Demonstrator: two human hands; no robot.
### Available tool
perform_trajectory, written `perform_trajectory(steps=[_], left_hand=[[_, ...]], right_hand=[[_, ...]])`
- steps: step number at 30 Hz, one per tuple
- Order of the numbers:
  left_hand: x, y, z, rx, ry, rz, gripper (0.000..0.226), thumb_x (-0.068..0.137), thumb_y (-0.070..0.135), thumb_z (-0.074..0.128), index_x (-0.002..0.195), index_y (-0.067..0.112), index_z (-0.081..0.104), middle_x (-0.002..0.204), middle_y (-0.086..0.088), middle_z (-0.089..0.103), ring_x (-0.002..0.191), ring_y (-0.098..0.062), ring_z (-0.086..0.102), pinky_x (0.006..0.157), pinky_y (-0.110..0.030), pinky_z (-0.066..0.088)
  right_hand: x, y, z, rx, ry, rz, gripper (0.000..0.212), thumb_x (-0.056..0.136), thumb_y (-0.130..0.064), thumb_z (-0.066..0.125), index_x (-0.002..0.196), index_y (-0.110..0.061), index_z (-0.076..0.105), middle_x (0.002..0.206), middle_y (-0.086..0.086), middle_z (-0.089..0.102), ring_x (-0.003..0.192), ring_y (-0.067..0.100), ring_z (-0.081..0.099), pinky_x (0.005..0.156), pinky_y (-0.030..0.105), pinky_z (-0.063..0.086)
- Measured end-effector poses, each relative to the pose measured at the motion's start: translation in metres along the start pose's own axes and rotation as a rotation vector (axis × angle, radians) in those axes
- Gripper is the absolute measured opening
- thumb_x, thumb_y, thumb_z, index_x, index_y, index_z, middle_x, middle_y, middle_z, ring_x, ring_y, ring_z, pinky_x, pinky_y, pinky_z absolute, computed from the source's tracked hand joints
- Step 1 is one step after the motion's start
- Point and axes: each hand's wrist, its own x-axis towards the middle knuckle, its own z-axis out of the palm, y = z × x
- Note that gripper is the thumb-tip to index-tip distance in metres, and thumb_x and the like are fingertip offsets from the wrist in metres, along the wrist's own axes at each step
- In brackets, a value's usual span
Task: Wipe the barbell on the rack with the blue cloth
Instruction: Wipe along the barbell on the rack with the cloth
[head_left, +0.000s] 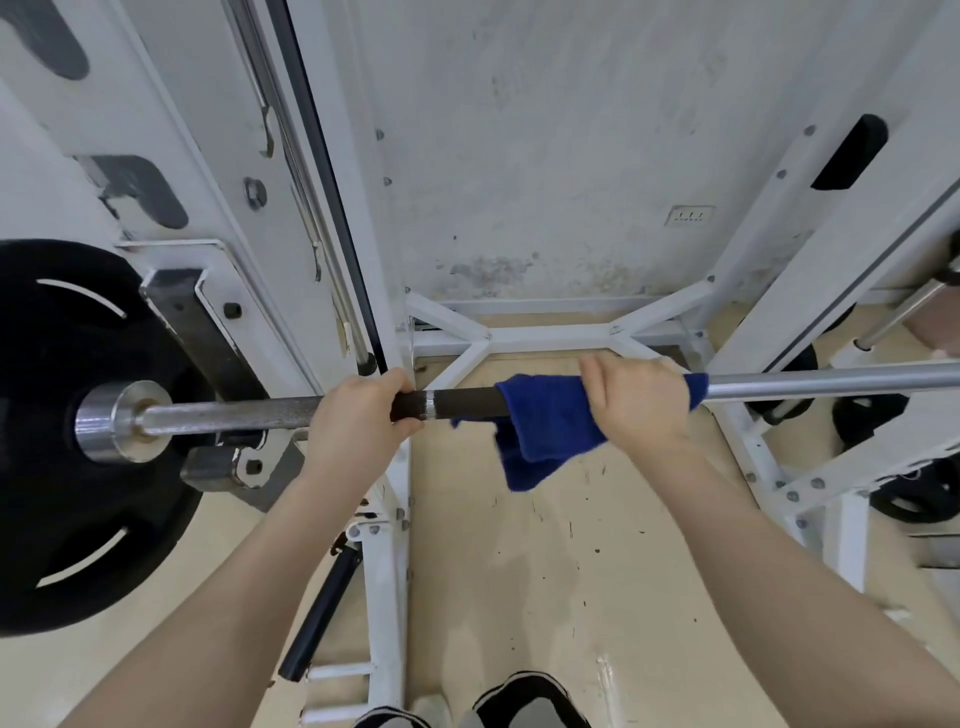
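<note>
The barbell (831, 378) runs left to right across the view, chrome with a dark knurled stretch in the middle, resting on the white rack (384, 571). My left hand (358, 421) grips the bar left of the dark stretch. The blue cloth (545, 431) is draped over the bar, its loose end hanging below. My right hand (639, 405) wraps the cloth around the bar, fingers curled over the top.
A black weight plate (57, 441) sits on the bar's left sleeve. White rack uprights (810, 291) and a floor cross-brace (550, 338) stand ahead against the wall. More plates (914, 493) lie at the lower right. My shoes (524, 701) show at the bottom edge.
</note>
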Motion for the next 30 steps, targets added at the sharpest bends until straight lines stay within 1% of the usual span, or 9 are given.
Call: perform_trajectory(steps=[4,8,11,15,17,19,22,24,30], left_hand=[[0.000,-0.001,0.002,0.003,0.012,0.019,0.027,0.080,0.021,0.069,0.104,0.012,0.060,0.073,-0.002,0.046,0.068,-0.021,0.043,0.059,-0.028,0.032],[0.001,-0.002,0.001,0.013,0.007,0.038,0.028,0.079,0.022,0.069,0.104,0.013,0.060,0.076,-0.005,0.049,0.069,-0.022,0.045,0.060,-0.030,0.036],[0.001,-0.007,-0.001,0.024,-0.040,0.069,0.028,0.080,0.022,0.067,0.105,0.016,0.057,0.086,-0.008,0.059,0.075,-0.023,0.051,0.065,-0.032,0.043],[0.000,-0.018,-0.007,-0.010,-0.119,0.156,0.038,0.083,0.021,0.064,0.119,0.017,0.052,0.111,-0.002,0.061,0.101,-0.020,0.053,0.078,-0.030,0.043],[-0.003,-0.026,-0.012,0.054,-0.034,0.148,0.042,0.083,0.021,0.064,0.122,0.014,0.052,0.120,-0.003,0.058,0.111,-0.024,0.049,0.089,-0.035,0.041],[-0.006,-0.036,-0.017,0.218,0.052,0.101,0.040,0.081,0.026,0.066,0.117,0.014,0.055,0.115,-0.005,0.060,0.107,-0.027,0.051,0.089,-0.038,0.040],[-0.012,-0.047,-0.019,0.298,0.040,0.068,0.032,0.080,0.025,0.065,0.109,0.014,0.058,0.105,-0.005,0.062,0.099,-0.027,0.053,0.084,-0.037,0.041],[-0.015,-0.053,-0.019,0.240,0.049,0.093,0.027,0.082,0.018,0.062,0.108,0.012,0.058,0.102,-0.006,0.063,0.097,-0.026,0.052,0.081,-0.036,0.041],[-0.011,-0.064,-0.020,0.201,0.057,0.130,0.020,0.073,0.010,0.072,0.091,0.013,0.065,0.084,-0.004,0.067,0.083,-0.027,0.058,0.068,-0.037,0.046]], right_hand=[[-0.001,-0.040,0.007,0.038,-0.004,0.046,0.008,0.084,-0.019,0.041,0.077,-0.019,0.046,0.061,0.000,0.055,0.054,0.023,0.045,0.065,0.033,0.029],[-0.001,-0.094,0.006,0.172,0.143,-0.070,0.061,0.095,-0.031,0.005,0.073,-0.020,0.061,0.060,-0.002,0.057,0.050,0.020,0.035,0.062,0.032,0.019],[0.001,-0.065,-0.001,0.049,-0.035,-0.304,0.027,0.095,-0.032,0.030,0.089,-0.023,0.054,0.074,-0.002,0.054,0.061,0.026,0.055,0.057,0.031,0.034],[0.006,-0.040,-0.002,0.081,0.047,-0.071,0.051,0.081,-0.034,-0.004,0.081,-0.023,0.046,0.053,-0.004,0.035,0.052,0.025,0.044,0.059,0.032,0.029],[0.002,-0.073,0.000,0.075,0.077,-0.073,0.032,0.090,-0.028,0.014,0.084,-0.023,0.045,0.053,-0.004,0.034,0.050,0.022,0.039,0.062,0.032,0.025],[-0.001,-0.121,-0.005,0.097,0.054,-0.136,0.027,0.093,-0.020,0.030,0.083,-0.020,0.055,0.053,-0.005,0.042,0.046,0.021,0.041,0.061,0.032,0.028],[0.003,-0.153,-0.010,0.221,0.016,-0.198,0.062,0.098,-0.031,0.004,0.078,-0.019,0.061,0.061,-0.002,0.059,0.052,0.022,0.054,0.062,0.033,0.032],[0.003,-0.143,-0.011,0.122,-0.030,-0.311,0.045,0.095,-0.032,0.010,0.091,-0.020,0.052,0.074,0.000,0.058,0.066,0.025,0.058,0.063,0.034,0.035],[0.009,-0.155,0.000,0.041,0.046,-0.057,0.039,0.096,-0.023,0.019,0.103,-0.020,0.056,0.059,-0.002,0.043,0.052,0.022,0.039,0.063,0.033,0.025]])
